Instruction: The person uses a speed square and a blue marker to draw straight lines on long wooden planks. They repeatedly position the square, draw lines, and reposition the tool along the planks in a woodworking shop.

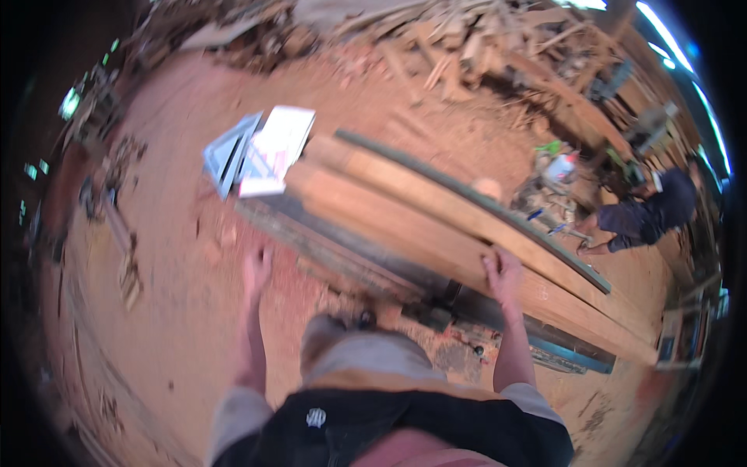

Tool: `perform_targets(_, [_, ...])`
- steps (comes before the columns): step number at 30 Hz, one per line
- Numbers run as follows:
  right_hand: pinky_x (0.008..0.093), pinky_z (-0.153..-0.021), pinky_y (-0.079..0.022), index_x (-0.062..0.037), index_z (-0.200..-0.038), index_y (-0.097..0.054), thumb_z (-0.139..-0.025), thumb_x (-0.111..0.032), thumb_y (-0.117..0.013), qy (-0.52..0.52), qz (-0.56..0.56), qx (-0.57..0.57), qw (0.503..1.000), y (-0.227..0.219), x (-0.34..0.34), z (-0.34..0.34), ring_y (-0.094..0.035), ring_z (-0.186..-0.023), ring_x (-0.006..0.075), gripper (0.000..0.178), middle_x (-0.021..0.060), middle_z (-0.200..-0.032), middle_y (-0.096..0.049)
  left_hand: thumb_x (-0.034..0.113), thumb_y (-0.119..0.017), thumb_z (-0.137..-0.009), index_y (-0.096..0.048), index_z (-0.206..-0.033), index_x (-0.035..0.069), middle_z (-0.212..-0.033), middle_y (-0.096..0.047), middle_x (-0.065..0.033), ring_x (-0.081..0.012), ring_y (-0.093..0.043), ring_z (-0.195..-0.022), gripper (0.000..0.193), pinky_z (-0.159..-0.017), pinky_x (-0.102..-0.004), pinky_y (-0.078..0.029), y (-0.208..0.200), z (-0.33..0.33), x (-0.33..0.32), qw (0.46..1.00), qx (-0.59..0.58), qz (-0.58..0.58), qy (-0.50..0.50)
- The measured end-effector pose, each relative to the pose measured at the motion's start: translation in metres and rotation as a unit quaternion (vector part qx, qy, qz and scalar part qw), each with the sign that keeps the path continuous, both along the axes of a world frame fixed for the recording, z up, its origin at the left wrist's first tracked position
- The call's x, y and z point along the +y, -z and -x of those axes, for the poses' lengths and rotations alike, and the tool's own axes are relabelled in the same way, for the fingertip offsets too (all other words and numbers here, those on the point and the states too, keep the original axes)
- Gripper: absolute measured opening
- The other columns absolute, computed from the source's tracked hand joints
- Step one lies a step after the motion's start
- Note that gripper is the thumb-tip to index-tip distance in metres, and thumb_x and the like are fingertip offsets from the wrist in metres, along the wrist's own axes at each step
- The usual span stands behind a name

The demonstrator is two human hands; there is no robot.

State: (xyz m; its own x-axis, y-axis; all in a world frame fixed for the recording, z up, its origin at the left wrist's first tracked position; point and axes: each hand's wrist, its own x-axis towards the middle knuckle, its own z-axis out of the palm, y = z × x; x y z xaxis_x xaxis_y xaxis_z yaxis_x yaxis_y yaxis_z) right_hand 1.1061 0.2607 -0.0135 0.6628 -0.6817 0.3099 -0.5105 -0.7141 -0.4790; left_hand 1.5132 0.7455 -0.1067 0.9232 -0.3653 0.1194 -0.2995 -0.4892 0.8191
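Two long wooden beams lie side by side on the dark metal bed (354, 244) of a long woodworking machine. My right hand (506, 276) rests on the near beam (389, 219), its fingers apart and touching the wood close to the seam with the far beam (412, 183). A dark green straight rail (467, 191) runs along the far beam's outer side. My left hand (258, 268) hangs off the machine's near left side, touching nothing that I can see. Blur hides how its fingers are set.
Papers (280, 148) and a blue-grey flat piece (231, 156) lie at the bed's left end. Scrap wood (459, 54) is heaped at the back. Another person (650, 206) bends down at the right, near a cluttered pile (548, 194). Reddish dust covers the floor (171, 311).
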Motion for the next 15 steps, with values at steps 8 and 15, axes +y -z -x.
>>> perform_targets(8, [0.0465,-0.104,-0.053,-0.0015,-0.125,-0.077,-0.100,-0.042,-0.075,0.089,-0.022,0.091,0.992,0.004,0.003,-0.026,-0.071,-0.113,0.0411,0.048,0.0230,-0.122,-0.076,0.042,-0.062,-0.101,-0.080,-0.111,0.002,-0.107,-0.077,-0.0286,-0.0468,-0.074,-0.107,0.045,-0.094,-0.0532,-0.058,-0.038,-0.183,-0.045,0.975,-0.057,-0.207,-0.048])
perform_targets(15, [0.0488,-0.119,-0.043,0.0030,-0.145,-0.063,-0.102,-0.046,-0.075,0.153,0.011,0.069,0.986,0.001,0.021,-0.043,-0.059,-0.138,0.0420,0.067,0.0262,-0.145,-0.065,0.047,-0.060,-0.102,-0.078,-0.123,0.007,-0.123,-0.077,-0.0262,-0.0440,-0.072,-0.120,0.049,-0.104,-0.0524,-0.055,-0.009,-0.336,-0.052,0.940,0.006,-0.331,-0.081])
